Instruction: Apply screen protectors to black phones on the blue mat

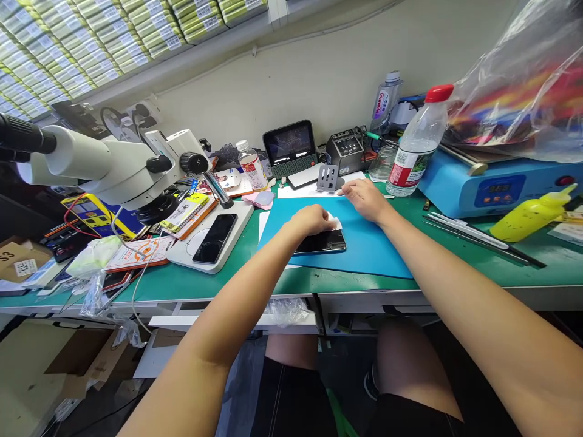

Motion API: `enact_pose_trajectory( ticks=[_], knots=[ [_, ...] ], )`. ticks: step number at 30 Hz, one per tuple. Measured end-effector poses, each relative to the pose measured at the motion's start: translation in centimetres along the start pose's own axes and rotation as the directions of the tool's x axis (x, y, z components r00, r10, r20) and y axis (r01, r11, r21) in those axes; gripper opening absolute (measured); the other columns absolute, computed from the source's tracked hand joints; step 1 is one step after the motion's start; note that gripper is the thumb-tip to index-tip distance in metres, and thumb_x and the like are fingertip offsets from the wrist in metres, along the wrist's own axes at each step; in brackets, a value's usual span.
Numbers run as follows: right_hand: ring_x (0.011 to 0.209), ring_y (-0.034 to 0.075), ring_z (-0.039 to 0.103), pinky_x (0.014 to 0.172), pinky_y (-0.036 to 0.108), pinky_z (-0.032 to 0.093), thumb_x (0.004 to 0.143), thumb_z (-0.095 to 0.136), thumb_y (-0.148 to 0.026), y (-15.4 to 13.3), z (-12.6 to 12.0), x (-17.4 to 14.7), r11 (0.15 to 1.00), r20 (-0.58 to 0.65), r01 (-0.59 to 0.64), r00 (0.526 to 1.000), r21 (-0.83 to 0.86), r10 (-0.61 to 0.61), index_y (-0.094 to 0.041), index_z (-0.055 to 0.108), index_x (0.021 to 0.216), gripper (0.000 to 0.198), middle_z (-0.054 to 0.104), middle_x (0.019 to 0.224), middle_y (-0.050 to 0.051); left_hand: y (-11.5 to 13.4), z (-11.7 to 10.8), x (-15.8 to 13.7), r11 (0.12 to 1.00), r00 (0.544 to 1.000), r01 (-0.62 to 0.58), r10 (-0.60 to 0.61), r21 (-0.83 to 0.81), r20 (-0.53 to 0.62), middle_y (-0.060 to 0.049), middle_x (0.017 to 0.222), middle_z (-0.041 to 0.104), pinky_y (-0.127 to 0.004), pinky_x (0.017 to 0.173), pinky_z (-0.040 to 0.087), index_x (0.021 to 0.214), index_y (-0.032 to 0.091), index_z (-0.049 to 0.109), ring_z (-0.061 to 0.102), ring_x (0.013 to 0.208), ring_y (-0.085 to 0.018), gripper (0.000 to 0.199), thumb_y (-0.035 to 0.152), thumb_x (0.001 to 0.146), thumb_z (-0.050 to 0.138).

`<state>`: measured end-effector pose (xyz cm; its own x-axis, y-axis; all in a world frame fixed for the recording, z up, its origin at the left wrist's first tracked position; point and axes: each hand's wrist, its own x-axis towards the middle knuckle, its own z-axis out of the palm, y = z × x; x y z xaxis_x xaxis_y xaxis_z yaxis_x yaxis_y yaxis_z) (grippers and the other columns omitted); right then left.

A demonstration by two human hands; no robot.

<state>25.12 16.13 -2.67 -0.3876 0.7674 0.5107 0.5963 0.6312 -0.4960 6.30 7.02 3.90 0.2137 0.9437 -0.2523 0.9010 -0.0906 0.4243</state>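
My left hand [313,220] is closed on a white wipe [336,223], pressed against a black smartphone [322,243]. The phone lies face up on a blue mat [364,255], partly covered by my hand and forearm. To the right, above the mat's far part, is my right hand [365,199], its fingers curled together. Its fingertips are beside a grey slotted stand [328,178]; whether they touch it, or what they pinch, I cannot make out. A second dark phone [215,238] rests on a white plate under the microscope [113,164].
A small screen [290,145] stands against the wall. At the right are a red-capped bottle [416,145], a blue machine with a display [473,182], a yellow squeeze bottle [528,217] and tweezers [473,233]. A drawer [182,321] juts out below the table edge.
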Motion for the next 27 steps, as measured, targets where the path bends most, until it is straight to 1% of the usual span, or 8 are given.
enact_pose_trajectory(
  ticks=[7, 12, 16, 19, 23, 27],
  knots=[
    [0.116, 0.038, 0.057, 0.104, 0.054, 0.041, 0.093, 0.020, -0.075, -0.1, 0.0, 0.0, 1.000, 0.009, 0.000, 1.000, -0.009, 0.000, -0.019, 0.082, 0.094, 0.083, 0.072, 0.109, 0.018, 0.6, 0.2, 0.6, 1.000, 1.000, 0.008, -0.008, 0.008, -0.004, -0.001, 0.069, 0.060, -0.028, 0.059, 0.035, 0.066, 0.020, 0.058, 0.054, 0.065, -0.017, 0.029, 0.040, 0.083, 0.069],
    [0.114, 0.037, 0.057, 0.103, 0.055, 0.042, 0.092, 0.019, -0.076, -0.1, -0.1, -0.1, 1.000, 0.002, -0.002, 1.000, -0.005, 0.002, -0.020, 0.082, 0.094, 0.084, 0.072, 0.109, 0.017, 0.4, 0.6, 0.5, 1.000, 1.000, -0.016, 0.017, 0.024, -0.015, -0.001, 0.071, 0.062, -0.027, 0.058, 0.035, 0.070, 0.020, 0.061, 0.055, 0.065, -0.017, 0.028, 0.042, 0.085, 0.067],
    [0.114, 0.035, 0.058, 0.103, 0.052, 0.043, 0.091, 0.017, -0.078, 0.1, 0.0, 0.0, 1.000, -0.002, 0.005, 1.000, -0.014, -0.005, -0.022, 0.082, 0.094, 0.086, 0.072, 0.108, 0.015, 0.4, 1.1, -0.4, 0.998, 0.999, -0.053, 0.053, 0.045, -0.006, -0.002, 0.073, 0.065, -0.028, 0.058, 0.035, 0.071, 0.020, 0.063, 0.056, 0.066, -0.018, 0.028, 0.044, 0.086, 0.065],
    [0.114, 0.036, 0.058, 0.103, 0.052, 0.042, 0.091, 0.018, -0.078, 0.2, 0.1, 0.0, 1.000, -0.003, 0.007, 1.000, -0.009, -0.007, -0.022, 0.083, 0.094, 0.086, 0.072, 0.108, 0.015, 0.5, 1.6, -1.4, 0.994, 0.996, -0.088, 0.088, 0.070, -0.002, -0.003, 0.077, 0.067, -0.028, 0.059, 0.034, 0.072, 0.020, 0.063, 0.058, 0.071, -0.019, 0.028, 0.043, 0.088, 0.064],
    [0.112, 0.037, 0.059, 0.103, 0.054, 0.042, 0.090, 0.016, -0.079, 0.1, 0.0, 0.0, 1.000, 0.004, 0.011, 1.000, -0.008, -0.011, -0.019, 0.082, 0.093, 0.089, 0.072, 0.108, 0.017, 0.5, 2.3, -2.8, 0.988, 0.992, -0.124, 0.125, 0.097, -0.005, -0.004, 0.078, 0.068, -0.028, 0.059, 0.033, 0.071, 0.020, 0.064, 0.059, 0.074, -0.020, 0.028, 0.042, 0.089, 0.062],
    [0.114, 0.037, 0.057, 0.103, 0.053, 0.043, 0.090, 0.019, -0.079, -0.1, -0.1, -0.1, 1.000, 0.005, 0.005, 1.000, -0.011, -0.005, -0.021, 0.082, 0.093, 0.086, 0.072, 0.109, 0.016, 0.2, 2.4, -3.3, 0.985, 0.991, -0.133, 0.135, 0.110, -0.012, -0.004, 0.079, 0.069, -0.028, 0.059, 0.033, 0.073, 0.021, 0.065, 0.061, 0.075, -0.020, 0.029, 0.044, 0.090, 0.061]
  ],
)
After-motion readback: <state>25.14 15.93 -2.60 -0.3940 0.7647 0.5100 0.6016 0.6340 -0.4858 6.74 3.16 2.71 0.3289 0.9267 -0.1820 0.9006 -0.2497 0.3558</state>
